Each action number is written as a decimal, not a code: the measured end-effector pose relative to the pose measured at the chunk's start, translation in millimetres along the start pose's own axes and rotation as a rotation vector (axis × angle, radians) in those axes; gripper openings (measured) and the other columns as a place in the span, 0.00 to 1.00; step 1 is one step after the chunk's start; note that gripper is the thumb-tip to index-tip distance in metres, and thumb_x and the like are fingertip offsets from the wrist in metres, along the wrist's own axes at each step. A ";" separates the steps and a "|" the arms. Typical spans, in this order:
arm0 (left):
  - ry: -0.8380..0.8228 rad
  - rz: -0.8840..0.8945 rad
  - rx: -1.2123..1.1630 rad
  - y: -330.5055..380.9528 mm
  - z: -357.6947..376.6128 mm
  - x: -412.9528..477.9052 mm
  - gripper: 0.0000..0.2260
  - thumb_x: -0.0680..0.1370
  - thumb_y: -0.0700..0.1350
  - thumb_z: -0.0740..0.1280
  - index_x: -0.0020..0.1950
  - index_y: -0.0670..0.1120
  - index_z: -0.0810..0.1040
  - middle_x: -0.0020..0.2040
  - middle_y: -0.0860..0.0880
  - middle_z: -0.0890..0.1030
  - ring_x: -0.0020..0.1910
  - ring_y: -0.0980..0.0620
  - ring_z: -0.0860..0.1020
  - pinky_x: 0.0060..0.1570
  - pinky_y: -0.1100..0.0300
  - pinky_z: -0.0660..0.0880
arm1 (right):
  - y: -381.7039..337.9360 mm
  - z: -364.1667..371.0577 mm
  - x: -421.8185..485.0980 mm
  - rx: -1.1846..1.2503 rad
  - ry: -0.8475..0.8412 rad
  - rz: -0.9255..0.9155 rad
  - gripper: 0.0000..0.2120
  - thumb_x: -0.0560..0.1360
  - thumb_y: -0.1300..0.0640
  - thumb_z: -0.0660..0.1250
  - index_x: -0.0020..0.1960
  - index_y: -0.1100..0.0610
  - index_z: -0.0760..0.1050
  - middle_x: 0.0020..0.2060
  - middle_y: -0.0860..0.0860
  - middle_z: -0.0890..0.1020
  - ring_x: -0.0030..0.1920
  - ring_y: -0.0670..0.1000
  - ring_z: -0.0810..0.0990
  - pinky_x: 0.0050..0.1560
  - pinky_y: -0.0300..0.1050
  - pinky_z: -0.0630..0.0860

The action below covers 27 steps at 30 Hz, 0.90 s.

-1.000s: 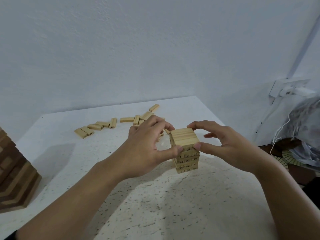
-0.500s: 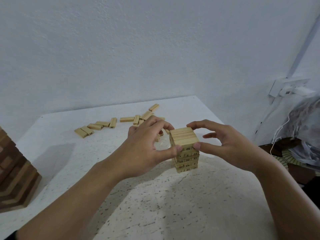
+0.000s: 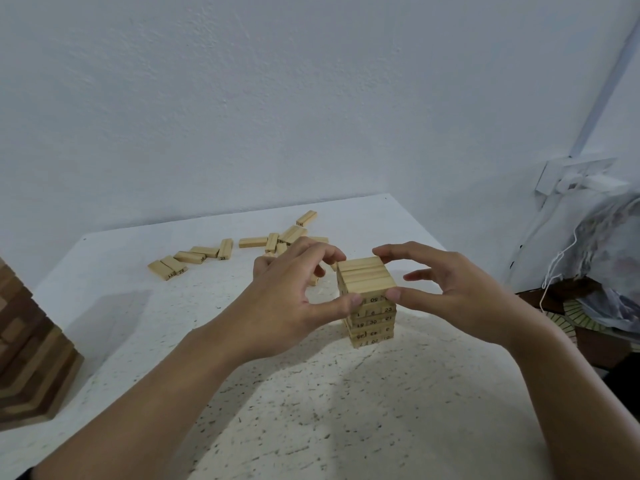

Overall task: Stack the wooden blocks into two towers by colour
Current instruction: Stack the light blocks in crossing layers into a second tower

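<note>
A small tower of light wooden blocks [image 3: 367,299] with printed numbers stands mid-table, several layers high. My left hand [image 3: 294,292] pinches its top layer from the left, thumb on the near edge and fingers at the far side. My right hand [image 3: 446,289] pinches the same layer from the right, thumb on the near corner and index finger on the far corner. Several loose light blocks [image 3: 194,261] lie scattered behind the tower toward the wall. A tower of dark and mixed brown blocks [image 3: 27,355] stands at the left edge, partly cut off.
The white speckled table [image 3: 311,410] meets a pale wall at the back. Off its right edge lie a plastic bag [image 3: 609,258], a white cord and a wall socket [image 3: 575,174].
Both hands stay at the tower's top layer; the fingers have shifted only slightly. The tower and the loose blocks have not moved.
</note>
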<state>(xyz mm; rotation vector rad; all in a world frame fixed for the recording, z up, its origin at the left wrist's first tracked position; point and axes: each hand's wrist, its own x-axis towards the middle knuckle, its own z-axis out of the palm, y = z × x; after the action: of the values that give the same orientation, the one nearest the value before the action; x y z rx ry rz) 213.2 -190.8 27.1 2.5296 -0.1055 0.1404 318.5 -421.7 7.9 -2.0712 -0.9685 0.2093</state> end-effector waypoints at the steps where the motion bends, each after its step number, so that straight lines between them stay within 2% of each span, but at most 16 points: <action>1: 0.001 0.000 0.001 0.4 -0.2 -0.2 0.29 0.69 0.74 0.60 0.68 0.64 0.69 0.59 0.72 0.66 0.59 0.74 0.63 0.58 0.58 0.67 | 0.2 -0.1 -0.1 0.001 0.002 -0.002 0.25 0.71 0.37 0.67 0.68 0.37 0.72 0.62 0.28 0.76 0.68 0.36 0.70 0.61 0.33 0.71; 8: -0.011 -0.001 0.006 0.7 -1.0 0.0 0.27 0.70 0.73 0.60 0.66 0.64 0.70 0.61 0.70 0.67 0.60 0.69 0.66 0.62 0.53 0.69 | 1.2 -0.6 -0.1 -0.005 0.002 0.006 0.25 0.71 0.36 0.66 0.67 0.36 0.72 0.63 0.28 0.76 0.67 0.36 0.71 0.64 0.36 0.71; 16: -0.010 0.009 0.008 -1.8 0.0 0.0 0.28 0.72 0.74 0.60 0.67 0.64 0.69 0.62 0.68 0.68 0.60 0.70 0.65 0.64 0.51 0.69 | -1.3 -0.5 -0.6 -0.005 0.014 0.009 0.27 0.68 0.34 0.66 0.67 0.34 0.70 0.61 0.25 0.75 0.65 0.31 0.70 0.59 0.29 0.71; 21: -0.001 0.025 0.012 -6.5 1.8 0.2 0.31 0.70 0.76 0.58 0.70 0.66 0.65 0.62 0.68 0.70 0.61 0.68 0.68 0.65 0.52 0.67 | -2.2 0.2 -1.7 0.046 0.041 0.006 0.28 0.68 0.34 0.67 0.68 0.36 0.72 0.61 0.29 0.77 0.67 0.36 0.71 0.63 0.37 0.73; 24: 0.009 0.027 -0.004 -7.6 1.0 -0.8 0.30 0.71 0.76 0.55 0.70 0.66 0.65 0.61 0.68 0.70 0.61 0.69 0.68 0.65 0.51 0.68 | -4.2 1.6 -1.9 0.110 0.092 -0.013 0.25 0.72 0.37 0.65 0.67 0.40 0.75 0.62 0.34 0.79 0.68 0.40 0.73 0.66 0.44 0.73; 27: 0.047 0.048 -0.064 -8.9 -1.7 -1.5 0.25 0.74 0.75 0.53 0.68 0.66 0.67 0.60 0.66 0.73 0.62 0.66 0.71 0.68 0.47 0.66 | -10.8 3.7 -1.0 0.153 0.167 -0.027 0.20 0.75 0.38 0.61 0.64 0.42 0.77 0.61 0.34 0.79 0.67 0.40 0.74 0.67 0.46 0.73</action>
<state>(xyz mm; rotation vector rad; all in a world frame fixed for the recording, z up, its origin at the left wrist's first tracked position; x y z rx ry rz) 212.5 -182.5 23.3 2.4588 -0.1499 0.2120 310.0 -416.2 13.4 -1.9022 -0.8516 0.0911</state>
